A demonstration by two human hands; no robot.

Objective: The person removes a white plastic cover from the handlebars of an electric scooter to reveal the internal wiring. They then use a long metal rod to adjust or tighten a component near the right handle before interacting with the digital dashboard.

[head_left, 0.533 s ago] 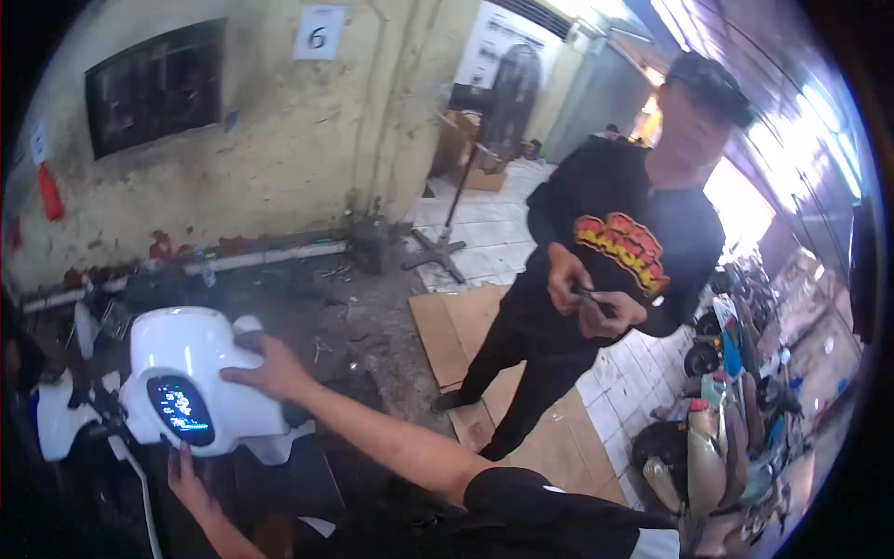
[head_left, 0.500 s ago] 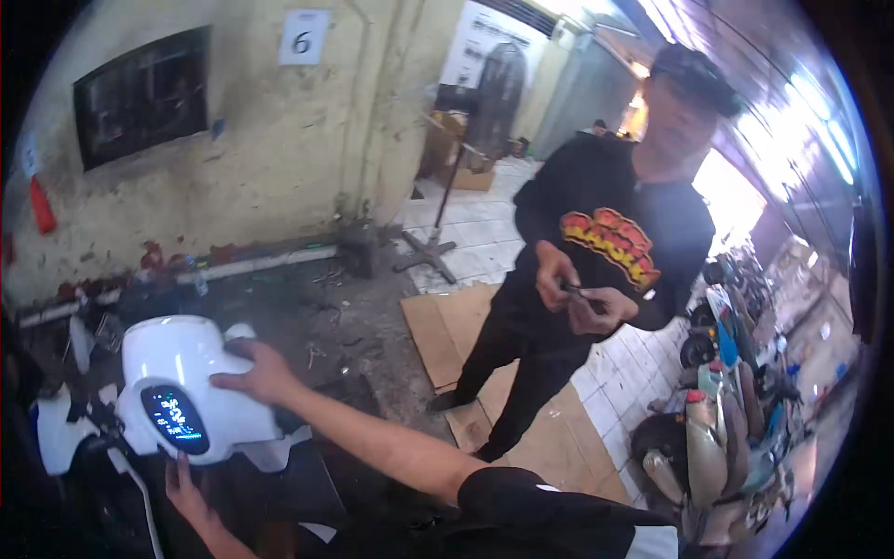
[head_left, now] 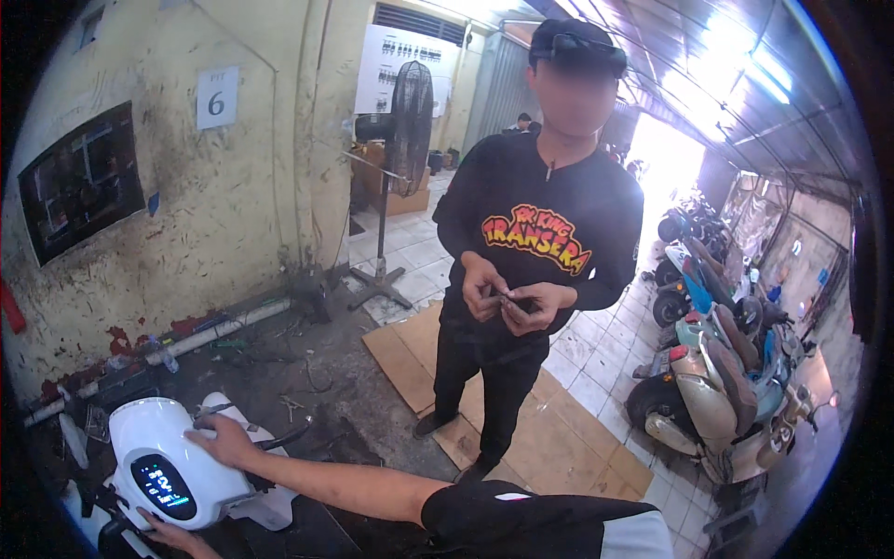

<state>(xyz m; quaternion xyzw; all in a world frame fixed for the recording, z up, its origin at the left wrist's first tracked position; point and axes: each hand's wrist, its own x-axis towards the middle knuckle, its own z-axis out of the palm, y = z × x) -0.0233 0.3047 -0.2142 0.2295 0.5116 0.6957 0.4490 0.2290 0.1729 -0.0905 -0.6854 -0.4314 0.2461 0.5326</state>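
A white scooter handlebar cover (head_left: 154,426) with a lit oval display (head_left: 160,486) stands at the lower left, tilted toward me. My right hand (head_left: 223,441) grips its right upper side, the fingers bent over the edge next to a dark lever (head_left: 216,409). Under the display, my left hand (head_left: 175,538) holds the cover's lower edge; its palm is partly out of the picture. White body panels (head_left: 265,508) of the scooter show beneath and to the right of the cover.
A person (head_left: 545,214) in black stands ahead on cardboard (head_left: 559,433), fingering a small dark item. Several parked scooters (head_left: 708,391) line the right. A pedestal fan (head_left: 410,130) is behind, near a stained wall (head_left: 233,186); a white pipe (head_left: 223,333) runs along its foot.
The view has swung right and up. My left hand has come up against the cover's lower edge, where a finger pointed before. My right hand stays on the cover's side.
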